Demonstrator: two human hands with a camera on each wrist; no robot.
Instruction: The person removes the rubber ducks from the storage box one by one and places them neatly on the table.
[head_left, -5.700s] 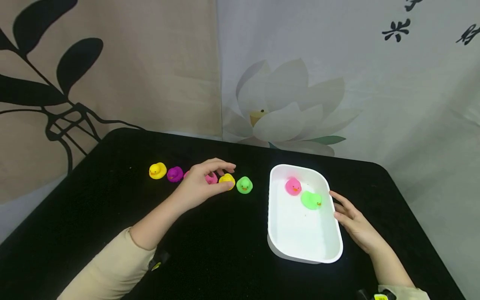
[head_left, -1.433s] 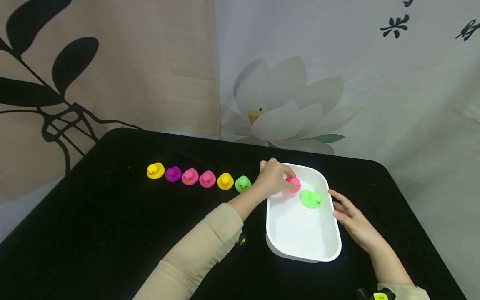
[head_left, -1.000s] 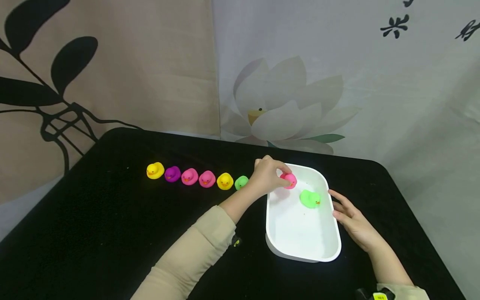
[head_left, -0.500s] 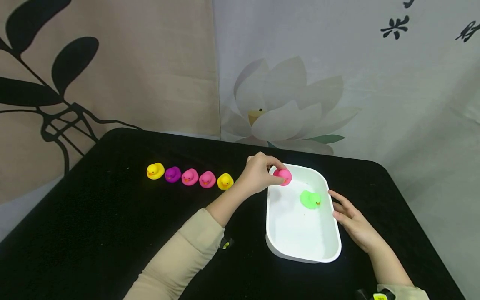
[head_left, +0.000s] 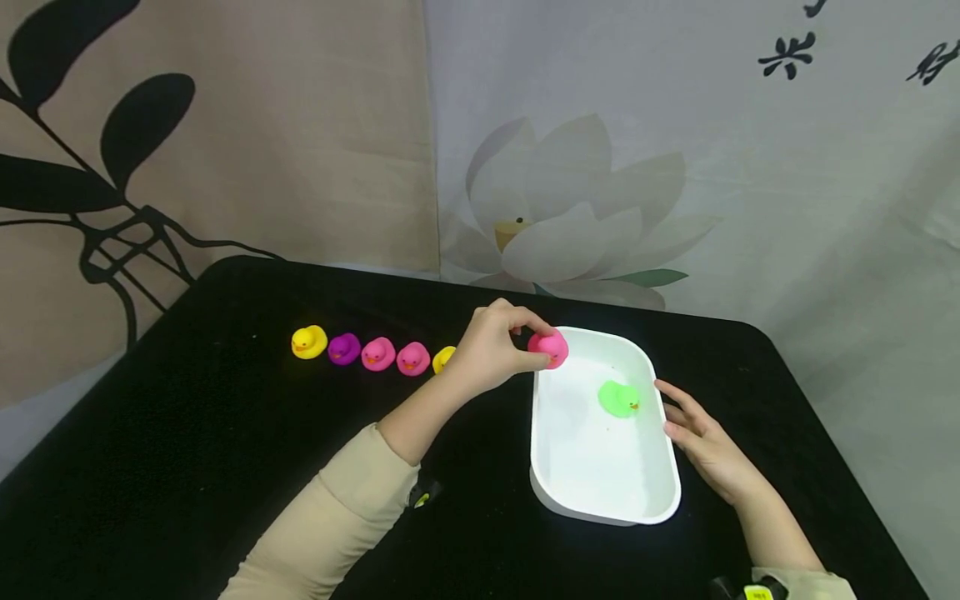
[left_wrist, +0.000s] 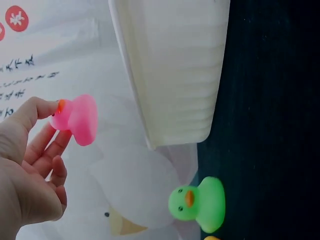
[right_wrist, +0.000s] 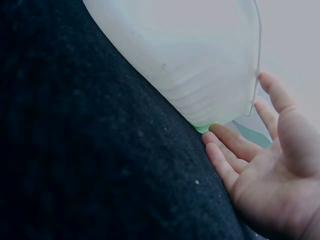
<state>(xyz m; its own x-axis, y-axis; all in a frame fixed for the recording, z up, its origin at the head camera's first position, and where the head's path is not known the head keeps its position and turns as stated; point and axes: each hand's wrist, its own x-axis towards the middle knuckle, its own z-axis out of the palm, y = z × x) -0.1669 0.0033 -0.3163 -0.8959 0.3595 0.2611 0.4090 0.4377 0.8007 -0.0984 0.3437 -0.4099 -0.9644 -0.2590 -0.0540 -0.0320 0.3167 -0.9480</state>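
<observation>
My left hand [head_left: 491,350] pinches a pink rubber duck [head_left: 550,347] between thumb and fingers, above the left rim of a white plastic bin [head_left: 600,475]. In the left wrist view the duck [left_wrist: 77,119] hangs in the air, apart from the bin [left_wrist: 175,75]. A green rubber duck [head_left: 618,399] lies in the bin. Along the bin's right side, my right hand [head_left: 708,446] touches the wall with loosely extended fingers; the right wrist view shows this hand [right_wrist: 280,165] too. Another green duck [left_wrist: 197,204] stands outside the bin, hidden behind my left hand in the head view.
Left of my left hand runs a row on the black tabletop [head_left: 225,467]: a yellow duck [head_left: 309,342], a purple duck [head_left: 344,349], two pink ducks [head_left: 378,354] and a partly hidden yellow duck [head_left: 442,358]. Printed curtains [head_left: 337,167] hang behind the table.
My left hand has gone from above the row to the bin, gripped the pink duck lying there, lifted it and carried it left to the rim. My right hand has stayed put.
</observation>
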